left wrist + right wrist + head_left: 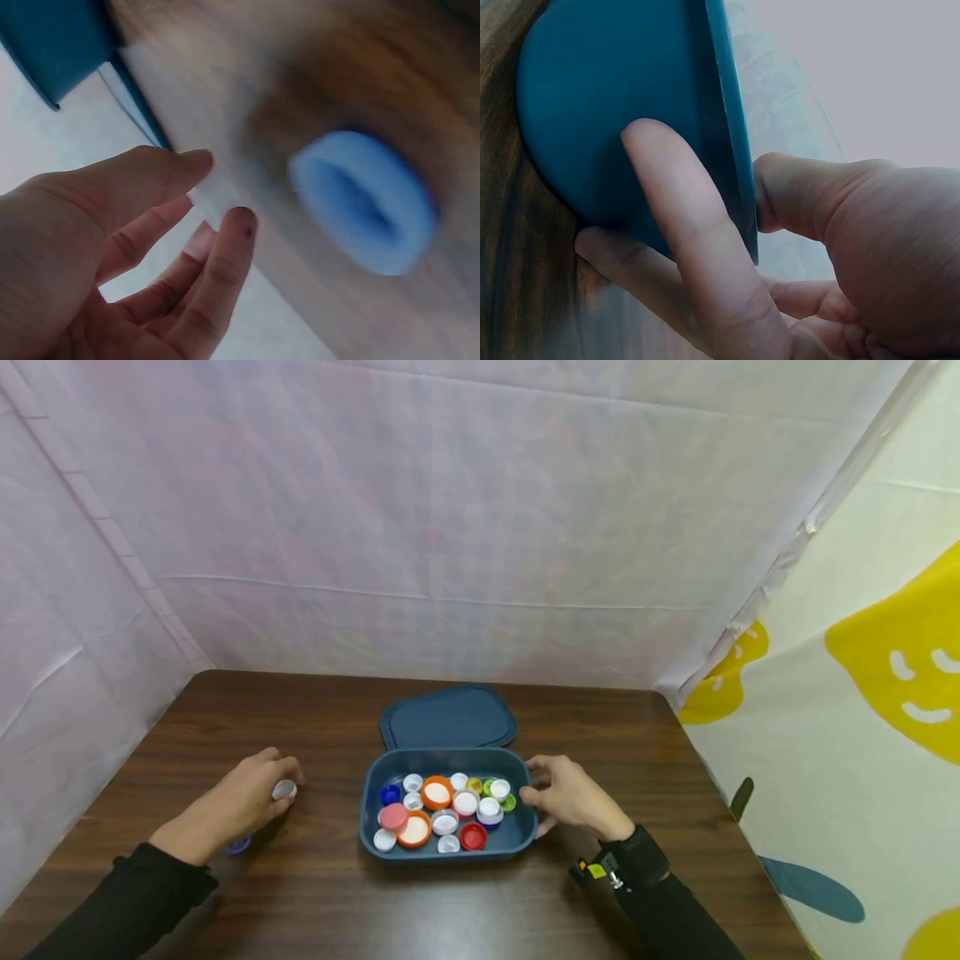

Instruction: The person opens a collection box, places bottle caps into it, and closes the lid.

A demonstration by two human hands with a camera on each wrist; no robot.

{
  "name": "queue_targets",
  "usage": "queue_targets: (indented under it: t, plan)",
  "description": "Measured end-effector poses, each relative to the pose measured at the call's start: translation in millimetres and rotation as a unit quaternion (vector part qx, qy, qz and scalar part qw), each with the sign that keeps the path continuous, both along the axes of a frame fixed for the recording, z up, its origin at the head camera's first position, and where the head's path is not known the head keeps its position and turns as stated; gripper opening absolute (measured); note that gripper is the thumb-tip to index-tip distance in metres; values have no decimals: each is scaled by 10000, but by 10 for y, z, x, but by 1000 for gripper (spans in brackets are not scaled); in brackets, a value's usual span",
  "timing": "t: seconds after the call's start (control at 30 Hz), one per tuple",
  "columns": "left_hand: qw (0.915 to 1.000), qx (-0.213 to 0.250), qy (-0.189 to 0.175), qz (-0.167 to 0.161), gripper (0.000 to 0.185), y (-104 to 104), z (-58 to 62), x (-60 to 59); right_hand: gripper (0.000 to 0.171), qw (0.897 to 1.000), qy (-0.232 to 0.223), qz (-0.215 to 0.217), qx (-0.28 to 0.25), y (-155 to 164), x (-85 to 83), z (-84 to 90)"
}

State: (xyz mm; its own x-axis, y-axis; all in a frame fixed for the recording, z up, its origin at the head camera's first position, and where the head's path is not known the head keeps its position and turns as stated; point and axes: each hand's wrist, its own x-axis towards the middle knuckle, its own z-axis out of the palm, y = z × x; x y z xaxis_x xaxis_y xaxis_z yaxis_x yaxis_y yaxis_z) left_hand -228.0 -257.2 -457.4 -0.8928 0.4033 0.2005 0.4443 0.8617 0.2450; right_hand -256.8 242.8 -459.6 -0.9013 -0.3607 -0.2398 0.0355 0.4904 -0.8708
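Observation:
My left hand, over the left side of the table, pinches a white bottle cap between thumb and fingers. Only a pale piece of that cap shows in the left wrist view. A blue bottle cap, blurred there, lies on the wood below this hand. In the middle stands a dark blue plastic box with many bottle caps in it: white, orange-rimmed, pink, red, blue and green ones. My right hand grips the box's right end, the thumb at the rim and fingers against the outer wall.
Behind the box lies its flat dark blue lid on the brown wooden table. A white cloth hangs at the table's back and left; a patterned cloth hangs at the right.

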Motion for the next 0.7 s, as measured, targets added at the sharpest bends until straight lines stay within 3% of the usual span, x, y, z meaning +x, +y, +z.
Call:
queue_targets:
  t: [0.17,0.23,0.43,0.7]
  plan:
    - [9972,282,600,-358,24,242,141,11,56,10000,-8,-9,35,-10,1,8]
    - [9957,377,682,-502,26,380,224,22,56,10000,13,-1,45,-13,0,13]
    - [9929,437,570,-946,26,816,397,71,56,10000,32,-32,60,-16,-11,7]
    - [9838,284,221,-1753,28,1269,351,164,55,9999,32,-87,74,-14,-11,-11]
